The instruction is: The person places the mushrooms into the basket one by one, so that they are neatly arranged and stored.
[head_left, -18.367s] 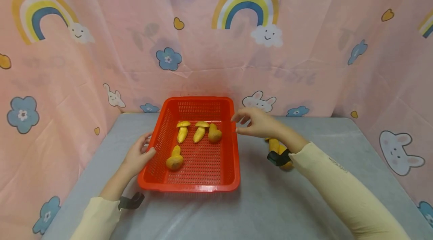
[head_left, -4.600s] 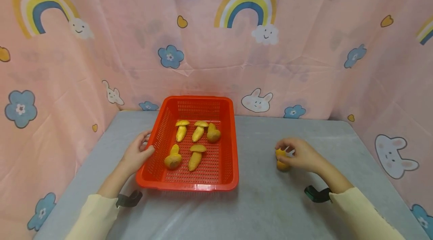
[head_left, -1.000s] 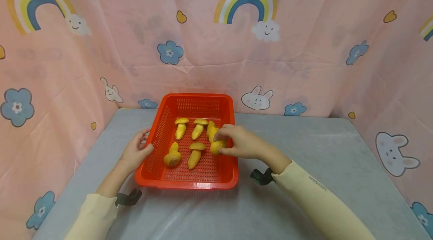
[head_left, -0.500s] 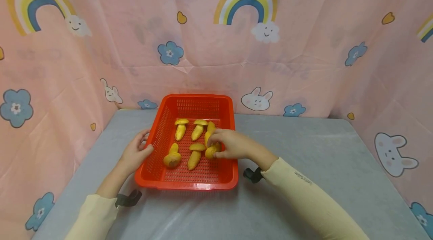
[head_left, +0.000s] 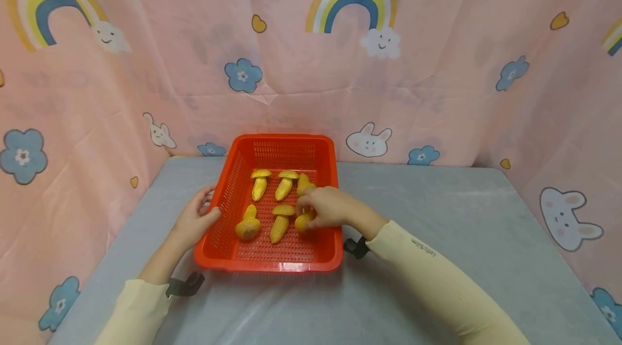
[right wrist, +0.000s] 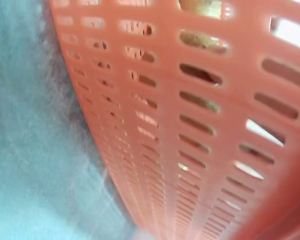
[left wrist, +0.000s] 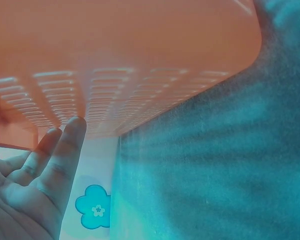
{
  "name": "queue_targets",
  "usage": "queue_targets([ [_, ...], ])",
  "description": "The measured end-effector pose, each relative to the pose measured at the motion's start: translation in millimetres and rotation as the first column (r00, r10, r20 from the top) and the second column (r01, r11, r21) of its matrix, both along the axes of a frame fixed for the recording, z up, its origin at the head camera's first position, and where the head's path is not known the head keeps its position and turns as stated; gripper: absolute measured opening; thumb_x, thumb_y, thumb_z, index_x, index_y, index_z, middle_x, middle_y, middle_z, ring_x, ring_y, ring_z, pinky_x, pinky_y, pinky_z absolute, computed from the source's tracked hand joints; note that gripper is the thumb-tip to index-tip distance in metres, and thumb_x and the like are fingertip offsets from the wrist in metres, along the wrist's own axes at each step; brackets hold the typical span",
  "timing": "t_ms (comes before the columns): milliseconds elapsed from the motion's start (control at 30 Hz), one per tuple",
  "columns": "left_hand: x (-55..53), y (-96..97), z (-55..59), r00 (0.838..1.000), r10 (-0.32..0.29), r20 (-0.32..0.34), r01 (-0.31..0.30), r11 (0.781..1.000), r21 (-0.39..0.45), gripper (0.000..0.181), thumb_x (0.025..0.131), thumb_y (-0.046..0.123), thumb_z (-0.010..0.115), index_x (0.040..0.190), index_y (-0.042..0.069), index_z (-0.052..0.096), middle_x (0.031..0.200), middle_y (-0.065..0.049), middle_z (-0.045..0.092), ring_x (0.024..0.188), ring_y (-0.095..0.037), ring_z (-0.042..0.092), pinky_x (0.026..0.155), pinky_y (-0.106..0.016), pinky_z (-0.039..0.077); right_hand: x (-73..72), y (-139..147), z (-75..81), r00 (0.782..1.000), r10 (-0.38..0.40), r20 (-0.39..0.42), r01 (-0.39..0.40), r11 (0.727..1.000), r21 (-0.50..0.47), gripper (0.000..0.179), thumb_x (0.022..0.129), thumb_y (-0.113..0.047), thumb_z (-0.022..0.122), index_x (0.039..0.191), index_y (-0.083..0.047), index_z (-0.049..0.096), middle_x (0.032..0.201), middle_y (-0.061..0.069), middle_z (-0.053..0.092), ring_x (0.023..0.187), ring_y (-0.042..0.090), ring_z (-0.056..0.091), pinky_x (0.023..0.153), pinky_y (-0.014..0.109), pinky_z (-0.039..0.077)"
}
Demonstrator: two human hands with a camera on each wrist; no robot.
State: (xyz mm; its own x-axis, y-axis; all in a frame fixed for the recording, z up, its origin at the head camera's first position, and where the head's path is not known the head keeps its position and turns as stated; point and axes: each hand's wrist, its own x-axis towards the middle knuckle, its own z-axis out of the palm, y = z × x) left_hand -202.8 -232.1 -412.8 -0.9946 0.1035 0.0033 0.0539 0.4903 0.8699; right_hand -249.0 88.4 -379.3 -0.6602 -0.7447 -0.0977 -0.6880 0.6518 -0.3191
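A red plastic basket (head_left: 272,266) with slotted walls holds several yellow-brown mushrooms, among them one lying at the front left (head_left: 248,229) and another near the middle (head_left: 279,224). My right hand (head_left: 328,207) reaches over the basket's right rim and pinches a yellow mushroom (head_left: 301,223) low inside, its stem largely hidden by the fingers. Just behind it a further mushroom (head_left: 304,182) is partly covered by the hand. At the left side, my left hand (head_left: 194,219) rests against the basket, thumb at the rim; the left wrist view shows its extended fingers (left wrist: 70,150) along the outer wall.
The basket stands on a grey-covered table (head_left: 437,226), near its back edge. Behind and at both sides hangs a pink patterned curtain (head_left: 291,64). In the right wrist view the slotted basket wall (right wrist: 165,115) fills most of the picture.
Earlier, mushrooms lay on the table at right; one was later in the basket's middle. My right hand has brought another into the basket, lately shifting it slightly left. The left hand stays put.
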Motion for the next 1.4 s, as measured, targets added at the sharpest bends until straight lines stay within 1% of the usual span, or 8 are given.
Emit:
queue_targets([
  [333,-1.3,-1.3,-1.4,1.0,0.0,-0.001,0.0,1.0,-0.003,0.06,0.094,0.008,0.049,0.149,-0.001,0.026,0.124,-0.027,0.051,0.11,-0.042,0.059,0.084,-0.045,0.057,1.3,-9,-5.4,0.997,-0.05,-0.061,0.053,0.996,0.065,0.016,0.076,-0.032,0.078,0.087,-0.024,0.069,0.081,-0.007,0.056,0.072,0.01,0.05,0.063,0.026,0.044],
  [500,-1.3,-0.5,-2.5,1.0,-0.002,0.0,0.002,1.0,0.009,0.06,0.094,0.007,0.049,0.148,-0.001,0.026,0.124,-0.027,0.051,0.11,-0.041,0.059,0.083,-0.043,0.058,1.2,-11,-8.7,0.996,-0.062,-0.061,0.068,0.994,0.091,0.013,0.076,-0.03,0.077,0.085,-0.024,0.07,0.074,-0.01,0.056,0.069,0.009,0.05,0.062,0.027,0.042],
  [733,-0.3,-0.2,-1.0,1.0,-0.01,-0.005,0.01,1.0,0.029,0.06,0.094,0.006,0.049,0.148,-0.003,0.025,0.124,-0.027,0.05,0.11,-0.039,0.06,0.081,-0.041,0.058,2.6,-13,-8.8,0.997,-0.056,-0.057,0.063,0.989,0.133,0.012,0.075,-0.032,0.077,0.083,-0.026,0.07,0.069,-0.011,0.056,0.067,0.008,0.051,0.062,0.027,0.043],
  [833,0.3,0.3,-0.9,1.0,-0.007,-0.007,0.007,0.999,0.032,0.06,0.094,0.006,0.049,0.149,-0.003,0.025,0.124,-0.027,0.051,0.11,-0.039,0.06,0.081,-0.037,0.058,3.6,-14,-8.7,0.997,-0.06,-0.055,0.068,0.987,0.146,0.012,0.075,-0.033,0.078,0.081,-0.026,0.07,0.067,-0.012,0.056,0.067,0.008,0.051,0.064,0.026,0.044],
  [967,-0.4,0.3,-2.3,1.0,-0.002,-0.007,0.003,0.999,0.051,0.06,0.093,0.005,0.049,0.148,-0.003,0.026,0.122,-0.027,0.051,0.111,-0.039,0.059,0.078,-0.028,0.057,4.3,-14,-8.9,0.996,-0.063,-0.058,0.071,0.984,0.162,0.012,0.075,-0.033,0.078,0.079,-0.026,0.068,0.067,-0.012,0.056,0.066,0.008,0.051,0.063,0.026,0.044],
  [1033,-1.2,-0.1,-3.0,1.0,-0.003,-0.007,0.004,0.998,0.063,0.06,0.093,0.004,0.048,0.148,-0.003,0.026,0.122,-0.027,0.051,0.112,-0.039,0.058,0.078,-0.026,0.056,3.9,-14,-9.1,0.996,-0.063,-0.056,0.072,0.984,0.162,0.013,0.075,-0.033,0.078,0.079,-0.026,0.068,0.066,-0.011,0.056,0.065,0.008,0.051,0.062,0.026,0.044],
  [1167,-1.8,-0.8,-3.4,1.0,-0.001,-0.016,0.001,0.999,0.052,0.059,0.093,0.005,0.049,0.148,-0.003,0.027,0.122,-0.027,0.051,0.111,-0.039,0.059,0.079,-0.029,0.057,2.6,-14,-10.6,0.996,-0.06,-0.063,0.069,0.986,0.152,0.012,0.075,-0.032,0.078,0.08,-0.026,0.068,0.066,-0.011,0.056,0.064,0.008,0.051,0.062,0.025,0.043],
  [1400,-0.2,-0.7,-2.4,1.0,-0.006,-0.026,0.008,0.998,0.056,0.058,0.094,0.005,0.05,0.147,-0.004,0.027,0.123,-0.028,0.051,0.109,-0.039,0.059,0.082,-0.036,0.058,2.8,-13,-13.0,0.994,-0.04,-0.105,0.057,0.985,0.164,0.01,0.075,-0.027,0.076,0.082,-0.027,0.069,0.066,-0.012,0.054,0.063,0.008,0.05,0.06,0.026,0.042],
])
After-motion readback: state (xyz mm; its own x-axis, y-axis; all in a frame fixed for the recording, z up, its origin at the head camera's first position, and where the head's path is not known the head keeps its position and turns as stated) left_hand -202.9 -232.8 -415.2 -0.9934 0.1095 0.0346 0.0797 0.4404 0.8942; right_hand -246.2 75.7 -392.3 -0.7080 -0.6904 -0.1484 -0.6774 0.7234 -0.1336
